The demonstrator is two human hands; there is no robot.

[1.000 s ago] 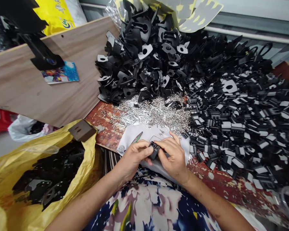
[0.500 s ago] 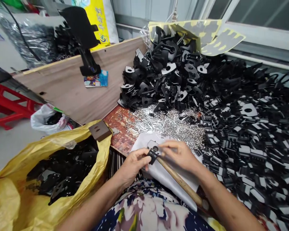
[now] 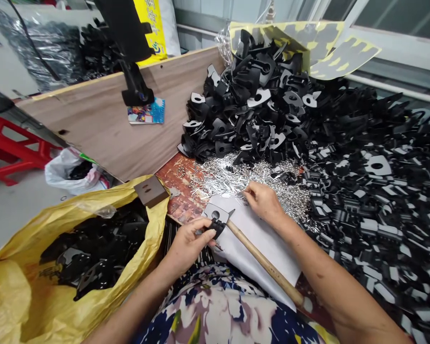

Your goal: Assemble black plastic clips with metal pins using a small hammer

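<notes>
In my left hand (image 3: 189,241) is a black plastic clip-like part (image 3: 218,228), pinched between thumb and fingers. A flat grey piece with a round hole (image 3: 212,210) shows just beyond it. My right hand (image 3: 263,200) is closed in a pinch at the near edge of a heap of thin metal pins (image 3: 220,177), with what looks like a pin at its fingertips. Between the hands a hammer (image 3: 261,260) lies on a white cloth (image 3: 272,239), its wooden handle slanting down to the right; its head is mostly hidden by the black part.
Behind the pins rises a big pile of black plastic parts (image 3: 236,105); smaller black pieces (image 3: 380,210) cover the right side. To the left are a yellow sack (image 3: 21,258) of black parts, a brown block (image 3: 150,191) on its rim, and a wooden board (image 3: 103,129).
My right hand has moved away from the black part, up to the metal pins. My left hand has shifted slightly left, still gripping the part. The view has tilted slightly.
</notes>
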